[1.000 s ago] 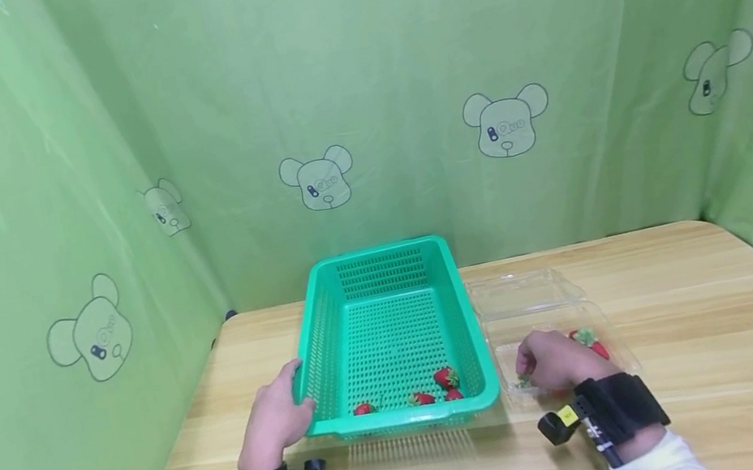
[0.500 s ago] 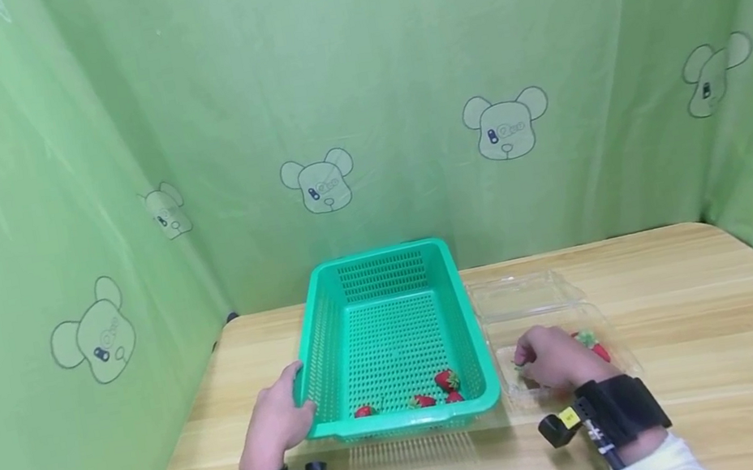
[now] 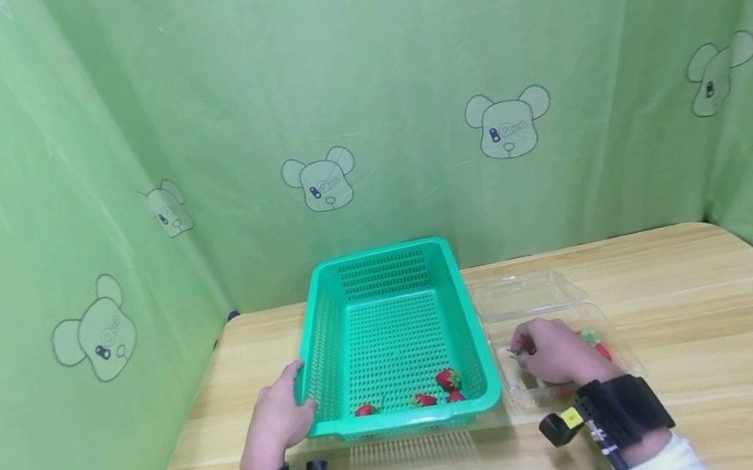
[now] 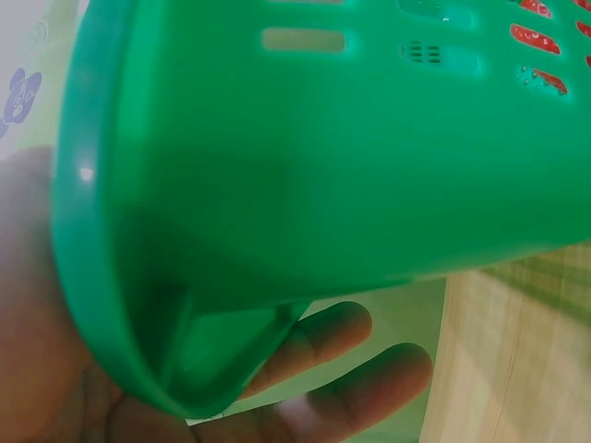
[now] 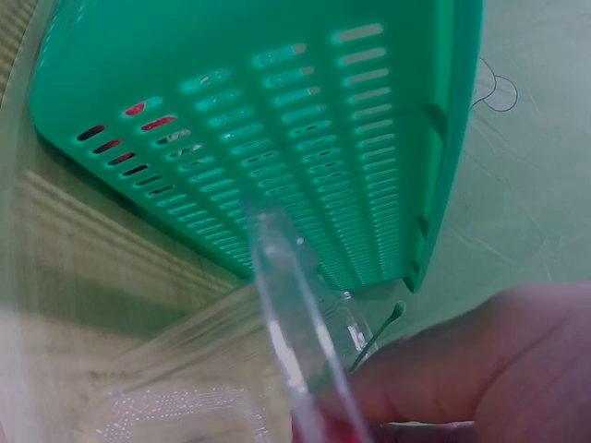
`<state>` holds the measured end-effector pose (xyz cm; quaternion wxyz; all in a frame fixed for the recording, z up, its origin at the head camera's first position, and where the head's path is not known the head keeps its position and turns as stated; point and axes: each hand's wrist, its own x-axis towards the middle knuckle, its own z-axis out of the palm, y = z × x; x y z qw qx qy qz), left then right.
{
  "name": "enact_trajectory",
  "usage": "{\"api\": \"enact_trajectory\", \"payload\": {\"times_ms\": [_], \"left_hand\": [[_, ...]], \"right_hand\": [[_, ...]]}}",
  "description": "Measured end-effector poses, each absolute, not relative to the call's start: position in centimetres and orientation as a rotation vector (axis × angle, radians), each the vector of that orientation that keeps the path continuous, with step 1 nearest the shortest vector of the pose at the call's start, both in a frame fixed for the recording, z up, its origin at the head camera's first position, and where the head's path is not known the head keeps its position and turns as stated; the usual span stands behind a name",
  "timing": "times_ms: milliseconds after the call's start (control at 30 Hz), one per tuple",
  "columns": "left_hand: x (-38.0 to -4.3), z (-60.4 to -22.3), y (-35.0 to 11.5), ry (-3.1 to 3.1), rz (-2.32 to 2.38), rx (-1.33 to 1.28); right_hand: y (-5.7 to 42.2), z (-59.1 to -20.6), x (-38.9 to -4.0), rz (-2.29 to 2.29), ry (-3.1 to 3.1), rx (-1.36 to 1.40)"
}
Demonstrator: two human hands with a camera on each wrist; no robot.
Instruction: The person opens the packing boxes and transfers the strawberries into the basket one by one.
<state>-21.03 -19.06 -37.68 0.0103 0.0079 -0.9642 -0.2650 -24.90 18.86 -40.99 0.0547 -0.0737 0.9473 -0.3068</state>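
A green plastic basket (image 3: 405,416) stands in the middle, with several strawberries (image 3: 448,379) at its near end. My left hand (image 3: 277,417) grips the basket's near left corner; in the left wrist view its fingers (image 4: 337,392) reach under the rim. To the right lies a clear plastic clamshell box (image 3: 511,386), its lid folded back. Over this box my right hand (image 3: 553,351) pinches a strawberry near its leafy top, and a green stem (image 5: 386,328) sticks out past the fingertips. The fruit (image 5: 337,429) is mostly hidden behind the box wall and fingers.
A strawberry (image 3: 602,350) lies in the right part of the box. The box's lid (image 3: 526,293) touches or nearly touches the basket's right side. Wooden table (image 3: 722,361) extends to the right, and a green curtain (image 3: 399,100) hangs behind and at both sides.
My right hand has shifted slightly up and away from me within the box, the green stem moving with it. The left hand and the basket stay in place.
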Motion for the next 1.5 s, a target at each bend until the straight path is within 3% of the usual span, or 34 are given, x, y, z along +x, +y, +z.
{"api": "enact_trajectory", "payload": {"times_ms": [1500], "left_hand": [[-21.1,-37.6,-19.1,-3.011,-0.832,0.035]], "right_hand": [[18.3,-38.6,-24.2,-0.986,3.047,-0.400]]}}
